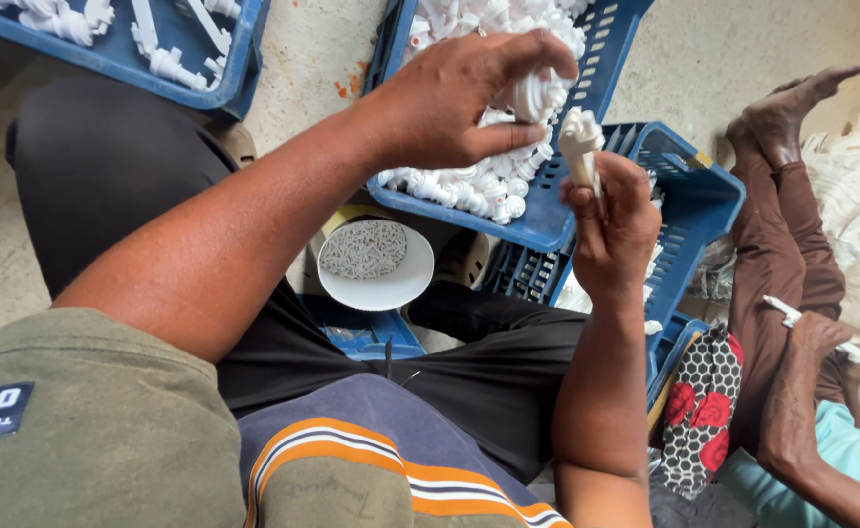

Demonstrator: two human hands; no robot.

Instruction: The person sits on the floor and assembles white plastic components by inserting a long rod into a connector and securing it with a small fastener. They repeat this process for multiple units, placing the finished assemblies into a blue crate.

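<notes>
My left hand pinches a white plastic cap, my right hand grips the white plastic stem; I should line them straight, then press gently.

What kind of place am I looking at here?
Probably an informal floor-level workshop for sorting or assembling small plastic parts. Blue crates of white parts sit on a bare concrete floor, a bowl holds small white pieces, and another person sits alongside.

The left hand reaches forward with the forearm stretched out, fingers curled and pinched. The right hand is raised upright, fingers closed.
</notes>
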